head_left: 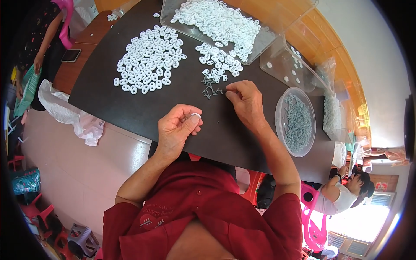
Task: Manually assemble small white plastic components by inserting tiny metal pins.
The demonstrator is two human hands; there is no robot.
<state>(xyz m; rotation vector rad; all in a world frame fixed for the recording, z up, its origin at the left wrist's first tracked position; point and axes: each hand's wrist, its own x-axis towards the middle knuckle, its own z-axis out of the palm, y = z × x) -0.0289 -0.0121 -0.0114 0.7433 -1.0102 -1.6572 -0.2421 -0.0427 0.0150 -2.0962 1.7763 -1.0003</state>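
Observation:
My left hand (175, 130) is closed, with a small white plastic piece (196, 115) pinched between thumb and fingers above the near part of the dark table. My right hand (248, 104) is also closed, thumb against forefinger, just right of a little heap of grey screws (209, 89). Whatever may be between those fingertips is too small to make out. Beyond the screws lie a few squarish white pieces (215, 74) and a loose group of white oval two-holed pieces (216, 56). A larger spread of the same white ovals (149, 58) covers the table to the left.
A clear bin (167, 17) heaped with white pieces stands at the far side. Right of it is another clear bin (277, 60) with a few pieces. A round tub (279, 134) of screws sits near my right forearm. Other people are at the left (41, 47) and right (333, 197).

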